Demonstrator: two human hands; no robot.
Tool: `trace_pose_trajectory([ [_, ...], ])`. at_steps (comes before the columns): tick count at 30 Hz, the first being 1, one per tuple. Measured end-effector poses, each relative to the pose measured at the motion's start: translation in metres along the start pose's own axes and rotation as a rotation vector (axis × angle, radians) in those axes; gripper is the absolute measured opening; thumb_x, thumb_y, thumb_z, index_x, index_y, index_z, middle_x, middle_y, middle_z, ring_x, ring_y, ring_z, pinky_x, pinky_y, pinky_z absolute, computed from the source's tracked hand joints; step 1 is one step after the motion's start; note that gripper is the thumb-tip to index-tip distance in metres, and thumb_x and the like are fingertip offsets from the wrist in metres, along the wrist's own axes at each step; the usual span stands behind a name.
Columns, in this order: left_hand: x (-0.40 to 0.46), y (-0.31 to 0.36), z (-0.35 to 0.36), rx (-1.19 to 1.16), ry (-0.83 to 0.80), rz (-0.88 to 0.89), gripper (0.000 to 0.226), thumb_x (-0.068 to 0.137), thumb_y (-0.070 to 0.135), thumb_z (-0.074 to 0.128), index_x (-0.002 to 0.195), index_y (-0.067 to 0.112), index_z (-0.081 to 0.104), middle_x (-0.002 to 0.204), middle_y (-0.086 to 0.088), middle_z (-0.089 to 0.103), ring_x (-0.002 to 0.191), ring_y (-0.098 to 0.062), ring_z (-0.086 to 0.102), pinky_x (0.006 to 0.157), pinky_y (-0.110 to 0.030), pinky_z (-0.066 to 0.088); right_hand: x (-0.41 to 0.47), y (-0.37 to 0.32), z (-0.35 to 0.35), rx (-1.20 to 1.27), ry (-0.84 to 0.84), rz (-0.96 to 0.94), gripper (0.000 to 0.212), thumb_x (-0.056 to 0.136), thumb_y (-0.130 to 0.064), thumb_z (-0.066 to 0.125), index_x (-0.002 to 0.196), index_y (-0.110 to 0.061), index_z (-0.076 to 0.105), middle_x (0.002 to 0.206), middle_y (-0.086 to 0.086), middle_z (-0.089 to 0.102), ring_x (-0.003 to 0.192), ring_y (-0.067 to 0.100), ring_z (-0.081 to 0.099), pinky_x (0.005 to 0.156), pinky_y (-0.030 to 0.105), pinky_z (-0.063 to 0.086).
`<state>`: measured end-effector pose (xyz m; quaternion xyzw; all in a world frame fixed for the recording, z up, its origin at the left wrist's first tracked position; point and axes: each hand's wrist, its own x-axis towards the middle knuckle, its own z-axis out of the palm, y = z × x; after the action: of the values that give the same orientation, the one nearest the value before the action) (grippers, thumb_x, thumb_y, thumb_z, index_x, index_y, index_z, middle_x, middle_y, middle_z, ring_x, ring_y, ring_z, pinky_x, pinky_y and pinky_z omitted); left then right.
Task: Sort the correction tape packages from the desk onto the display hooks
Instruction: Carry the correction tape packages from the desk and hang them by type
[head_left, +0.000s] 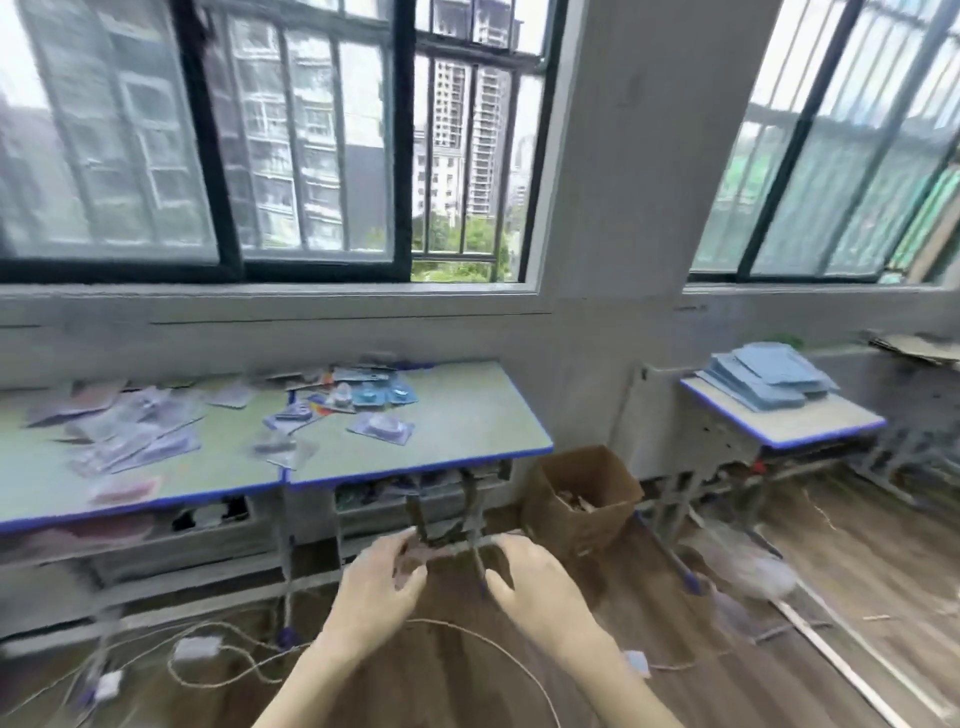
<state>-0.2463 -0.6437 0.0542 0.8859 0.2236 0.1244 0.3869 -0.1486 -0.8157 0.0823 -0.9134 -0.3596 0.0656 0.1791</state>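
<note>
Both hands are out front, low, below the desk edge: left hand (375, 582) and right hand (535, 577) look like they're pinching one blurry package (441, 552) between them, too smeared to be sure. The other correction tape packages (382, 427) lie scattered over the desk (467, 415). Cardboard box (584, 493) sits just right of it.
</note>
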Motion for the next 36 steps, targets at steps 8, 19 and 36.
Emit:
trace_pose_trajectory([
  [8,0.05,-0.068,-0.059,0.05,0.105,-0.128,0.051,0.094,0.028,0.06,0.143,0.024,0.046,0.144,0.007,0.05,0.132,-0.011,0.046,0.108,-0.021,0.031,0.119,-0.049,0.044,0.048,-0.098,-0.124,0.049,0.099,-0.034,0.045,0.145,-0.017,0.038,0.145,0.0,0.045,0.133,0.014,0.042,0.109,0.023,0.028],
  [19,0.142,-0.119,-0.085,0.009,0.222,-0.278,0.05,0.095,0.025,0.06,0.143,0.023,0.046,0.141,0.011,0.049,0.133,-0.009,0.042,0.109,-0.019,0.027,0.26,-0.086,0.09,0.076,-0.229,-0.258,0.05,0.099,-0.032,0.045,0.145,-0.015,0.037,0.145,0.002,0.044,0.134,0.018,0.041,0.109,0.026,0.03],
  [36,0.38,-0.174,-0.11,0.077,0.18,-0.409,0.062,0.077,0.039,0.056,0.132,0.012,0.059,0.132,-0.005,0.061,0.122,-0.021,0.055,0.104,-0.027,0.036,0.541,-0.072,0.123,-0.002,-0.352,-0.146,0.046,0.098,-0.025,0.042,0.141,-0.01,0.039,0.142,0.012,0.045,0.129,0.029,0.044,0.102,0.033,0.035],
])
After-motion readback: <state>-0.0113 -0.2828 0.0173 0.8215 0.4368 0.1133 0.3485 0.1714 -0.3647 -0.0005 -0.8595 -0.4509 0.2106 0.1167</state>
